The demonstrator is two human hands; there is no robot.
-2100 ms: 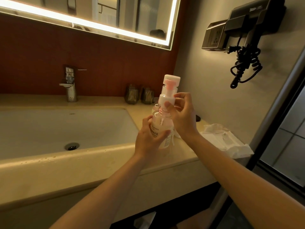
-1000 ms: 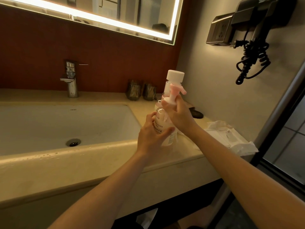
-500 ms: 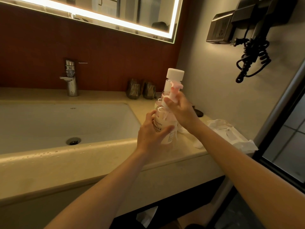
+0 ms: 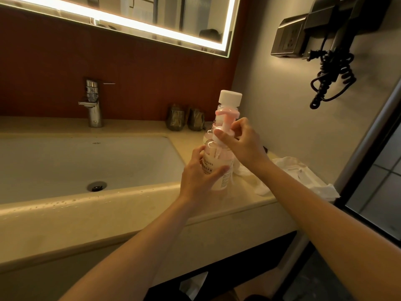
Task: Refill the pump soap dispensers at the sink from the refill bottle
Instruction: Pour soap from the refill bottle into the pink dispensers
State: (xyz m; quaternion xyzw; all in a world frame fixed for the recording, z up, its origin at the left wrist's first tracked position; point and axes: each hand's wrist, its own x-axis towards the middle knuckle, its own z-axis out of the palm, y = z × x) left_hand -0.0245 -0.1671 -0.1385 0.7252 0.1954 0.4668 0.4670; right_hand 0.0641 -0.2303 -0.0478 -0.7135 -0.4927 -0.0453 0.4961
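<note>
A clear soap dispenser (image 4: 214, 168) with a printed label stands on the counter right of the sink. My left hand (image 4: 198, 178) wraps around its body. My right hand (image 4: 240, 142) pinches the white collar of its pink pump head (image 4: 225, 118), whose nozzle lies crosswise. Right behind it stands a taller clear bottle with a white cap (image 4: 230, 98), mostly hidden by the dispenser. Part of another clear bottle (image 4: 213, 127) shows just behind the pump.
The white sink basin (image 4: 86, 161) with its drain and chrome tap (image 4: 93, 103) lies to the left. Two dark cups (image 4: 185, 117) stand at the back wall. A white cloth (image 4: 303, 177) lies on the counter's right end. A wall hair dryer (image 4: 334, 40) hangs above.
My right hand has kept turning the pump head: its nozzle swung from pointing right to lying crosswise, and my fingers regripped the collar. My left hand stayed on the bottle.
</note>
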